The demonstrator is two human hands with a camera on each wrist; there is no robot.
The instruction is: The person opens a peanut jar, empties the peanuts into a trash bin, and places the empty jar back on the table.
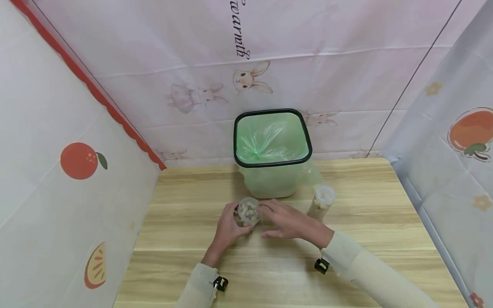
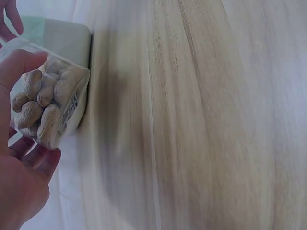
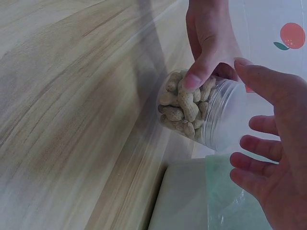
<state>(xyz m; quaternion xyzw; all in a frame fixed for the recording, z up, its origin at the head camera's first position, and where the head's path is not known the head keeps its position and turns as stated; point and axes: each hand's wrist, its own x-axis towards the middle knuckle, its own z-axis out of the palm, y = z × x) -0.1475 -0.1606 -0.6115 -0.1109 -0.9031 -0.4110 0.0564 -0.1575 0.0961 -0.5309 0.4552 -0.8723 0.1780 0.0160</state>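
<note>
A clear plastic jar of unshelled peanuts [image 3: 184, 108] is held in my left hand [image 1: 227, 226], thumb on one side and fingers on the other. In the left wrist view the peanuts [image 2: 43, 96] show through its wall, and a printed label [image 2: 70, 111] is partly seen. A translucent lid [image 3: 229, 115] covers the jar's top. Close beside that lid is my right hand [image 1: 286, 220], its fingers spread and gently bent. Its thumb [image 3: 261, 79] comes near the lid's rim; whether it touches cannot be told.
Behind the hands stands a bin [image 1: 269, 182] with a black rim [image 1: 272, 164] and a green plastic liner [image 1: 277, 137]. A second, taller clear container with a pale lid [image 1: 325, 194] stands right of the bin, beyond my right forearm. Printed curtains [image 1: 192, 47] border the wooden table [image 1: 185, 188].
</note>
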